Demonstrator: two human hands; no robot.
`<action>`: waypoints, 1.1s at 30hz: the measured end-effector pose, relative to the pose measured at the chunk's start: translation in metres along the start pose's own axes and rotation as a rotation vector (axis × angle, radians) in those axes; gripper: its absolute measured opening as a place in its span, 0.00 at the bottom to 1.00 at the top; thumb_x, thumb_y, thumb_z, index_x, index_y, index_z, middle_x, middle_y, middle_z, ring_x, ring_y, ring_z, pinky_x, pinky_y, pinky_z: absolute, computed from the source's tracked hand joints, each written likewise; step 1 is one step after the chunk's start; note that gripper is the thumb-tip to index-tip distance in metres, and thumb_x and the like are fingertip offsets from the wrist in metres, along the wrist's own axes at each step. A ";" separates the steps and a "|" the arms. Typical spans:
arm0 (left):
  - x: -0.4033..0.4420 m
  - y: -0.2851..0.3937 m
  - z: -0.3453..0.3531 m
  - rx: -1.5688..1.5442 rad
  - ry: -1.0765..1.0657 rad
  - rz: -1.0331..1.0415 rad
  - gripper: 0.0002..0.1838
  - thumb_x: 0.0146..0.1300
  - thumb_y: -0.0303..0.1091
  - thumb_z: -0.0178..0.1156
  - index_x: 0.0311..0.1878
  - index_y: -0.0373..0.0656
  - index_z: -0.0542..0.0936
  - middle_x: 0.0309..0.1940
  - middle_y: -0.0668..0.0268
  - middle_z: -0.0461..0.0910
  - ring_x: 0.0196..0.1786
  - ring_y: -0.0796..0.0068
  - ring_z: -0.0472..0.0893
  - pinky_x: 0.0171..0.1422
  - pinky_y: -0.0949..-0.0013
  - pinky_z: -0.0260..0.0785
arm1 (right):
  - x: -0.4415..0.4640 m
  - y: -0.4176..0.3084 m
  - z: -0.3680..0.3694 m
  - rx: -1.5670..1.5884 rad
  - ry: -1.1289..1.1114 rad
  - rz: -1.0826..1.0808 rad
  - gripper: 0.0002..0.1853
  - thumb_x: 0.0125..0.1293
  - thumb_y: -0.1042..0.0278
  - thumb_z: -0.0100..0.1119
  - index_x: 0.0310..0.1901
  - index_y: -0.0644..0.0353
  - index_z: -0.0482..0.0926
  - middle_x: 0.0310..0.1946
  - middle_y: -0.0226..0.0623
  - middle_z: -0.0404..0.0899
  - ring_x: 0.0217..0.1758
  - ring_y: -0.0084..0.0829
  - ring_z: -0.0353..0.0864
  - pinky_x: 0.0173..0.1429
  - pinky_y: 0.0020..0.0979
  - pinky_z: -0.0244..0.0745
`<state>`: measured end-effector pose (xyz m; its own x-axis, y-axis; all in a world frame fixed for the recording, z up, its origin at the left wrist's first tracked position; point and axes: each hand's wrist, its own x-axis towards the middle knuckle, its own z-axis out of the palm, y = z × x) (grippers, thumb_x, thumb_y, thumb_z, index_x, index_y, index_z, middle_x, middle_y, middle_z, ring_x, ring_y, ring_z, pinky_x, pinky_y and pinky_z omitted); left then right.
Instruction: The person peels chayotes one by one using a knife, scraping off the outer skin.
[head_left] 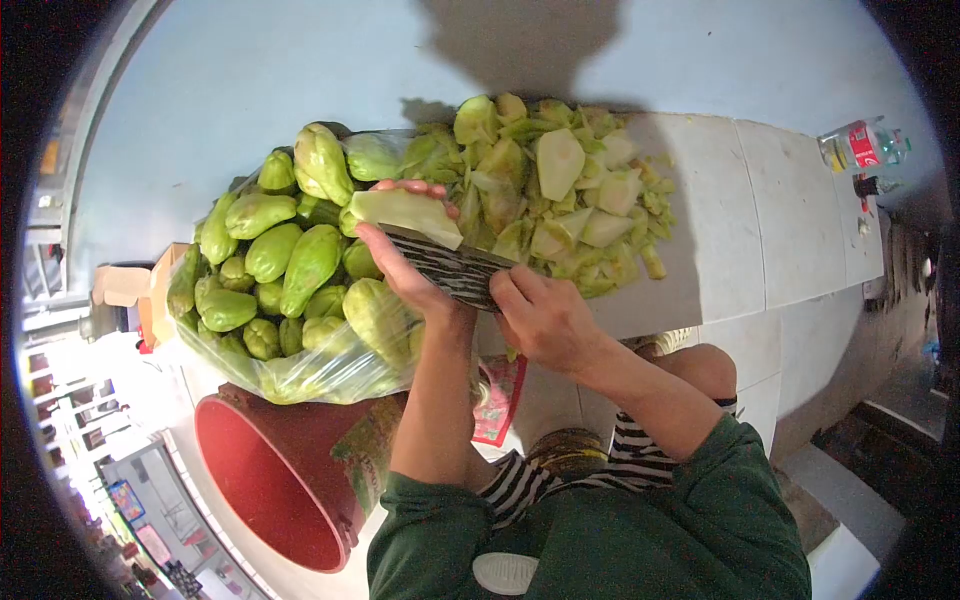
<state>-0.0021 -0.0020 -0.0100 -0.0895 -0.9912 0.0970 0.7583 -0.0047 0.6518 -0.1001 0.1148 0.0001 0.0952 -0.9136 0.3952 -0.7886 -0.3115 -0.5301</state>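
My left hand [403, 268] is closed around a peeled pale-green chayote [405, 213], with the fingers behind it and the thumb side toward me. A knife [445, 268] with a broad dark blade and pale wavy streaks lies against the chayote's near side. My right hand [545, 318] is wrapped round the knife's handle end, hiding the handle. Just left of my left hand, a clear plastic bag [285, 385] holds many whole green chayotes [312, 270]. Beyond my hands, peeled chayotes [560, 165] lie among a heap of peels [600, 275].
The pile rests on a pale tiled ledge [725, 210] along a light wall. At its far right stand a plastic bottle [865, 145] with a red label and a small dark bottle [875, 186]. Below the bag, a red bucket [275, 490] lies tipped with its mouth facing left.
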 end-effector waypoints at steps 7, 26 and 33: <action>-0.010 -0.010 0.019 0.042 0.032 0.006 0.25 0.74 0.55 0.35 0.54 0.43 0.67 0.40 0.60 0.73 0.42 0.66 0.74 0.40 0.64 0.70 | 0.004 0.001 -0.001 0.012 0.047 0.055 0.14 0.58 0.68 0.53 0.45 0.61 0.69 0.30 0.41 0.71 0.28 0.43 0.79 0.28 0.38 0.76; 0.005 0.013 0.014 0.470 -0.125 -0.203 0.29 0.72 0.53 0.41 0.55 0.34 0.74 0.45 0.58 0.79 0.46 0.63 0.80 0.54 0.62 0.71 | 0.025 0.040 -0.056 0.593 -0.091 0.444 0.10 0.61 0.67 0.63 0.39 0.66 0.78 0.17 0.29 0.75 0.20 0.18 0.69 0.26 0.27 0.66; 0.010 0.020 0.016 0.178 0.076 -0.426 0.28 0.71 0.57 0.41 0.57 0.42 0.72 0.46 0.57 0.79 0.47 0.60 0.80 0.51 0.58 0.73 | 0.025 0.038 -0.056 0.696 -0.005 0.550 0.08 0.64 0.67 0.61 0.32 0.63 0.76 0.15 0.24 0.72 0.17 0.17 0.69 0.22 0.24 0.63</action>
<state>0.0022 -0.0098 0.0160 -0.3159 -0.9129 -0.2585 0.5415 -0.3972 0.7410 -0.1616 0.0947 0.0315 -0.1845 -0.9815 -0.0519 -0.1750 0.0847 -0.9809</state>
